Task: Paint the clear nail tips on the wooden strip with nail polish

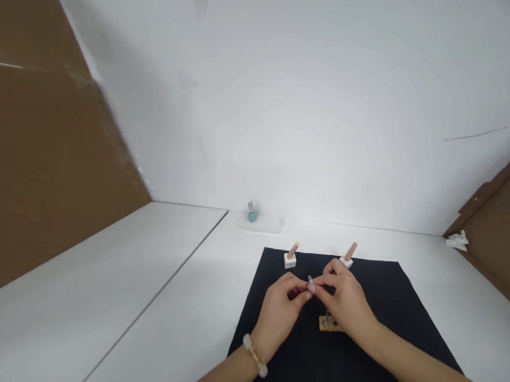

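Note:
Over the black mat [299,359], my left hand [279,306] and my right hand [345,297] meet fingertip to fingertip. Both pinch a small, clear, pointed piece [310,280] that looks like a false nail tip; its lower part is hidden by the fingers. Partly under my right hand lies a small yellowish wooden block [328,324] with dark metal bits on it. A white square-based bottle with a pinkish cap [290,260] stands beyond my left hand, and a similar one [347,260] stands just behind my right fingers.
At the back of the white table [184,300], a teal bottle [252,215] stands beside a clear shallow tray [264,224]. A crumpled white tissue [457,240] lies in the right corner. A white wall rises behind, with brown panels on both sides.

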A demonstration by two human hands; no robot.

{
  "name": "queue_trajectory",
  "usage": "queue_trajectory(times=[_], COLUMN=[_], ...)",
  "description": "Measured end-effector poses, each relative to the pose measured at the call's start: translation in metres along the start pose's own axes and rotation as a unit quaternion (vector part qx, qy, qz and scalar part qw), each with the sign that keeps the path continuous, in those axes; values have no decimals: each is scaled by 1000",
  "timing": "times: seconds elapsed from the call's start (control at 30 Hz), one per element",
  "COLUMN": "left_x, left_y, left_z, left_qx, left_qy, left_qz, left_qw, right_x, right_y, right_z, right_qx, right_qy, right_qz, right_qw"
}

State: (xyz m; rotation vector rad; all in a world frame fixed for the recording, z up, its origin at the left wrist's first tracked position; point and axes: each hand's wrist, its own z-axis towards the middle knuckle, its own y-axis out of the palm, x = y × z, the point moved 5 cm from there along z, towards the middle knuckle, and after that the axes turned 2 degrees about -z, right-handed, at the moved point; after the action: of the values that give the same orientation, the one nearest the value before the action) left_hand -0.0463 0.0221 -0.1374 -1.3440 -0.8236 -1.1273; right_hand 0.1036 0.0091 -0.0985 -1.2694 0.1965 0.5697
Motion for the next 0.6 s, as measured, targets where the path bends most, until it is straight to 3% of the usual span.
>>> queue_trajectory(times=[0.4,0.6], left_x=[1,0], left_y=[6,4], left_z=[-11,-6], left_qx=[26,27], left_qy=[23,41], left_qz=[18,75], left_qw=[999,996], right_x=[-11,1], right_y=[1,-18], right_z=[-10,-24], right_qx=[-37,-37], right_qy=[-12,-15], right_qz=[-11,7], right_qw=[999,999])
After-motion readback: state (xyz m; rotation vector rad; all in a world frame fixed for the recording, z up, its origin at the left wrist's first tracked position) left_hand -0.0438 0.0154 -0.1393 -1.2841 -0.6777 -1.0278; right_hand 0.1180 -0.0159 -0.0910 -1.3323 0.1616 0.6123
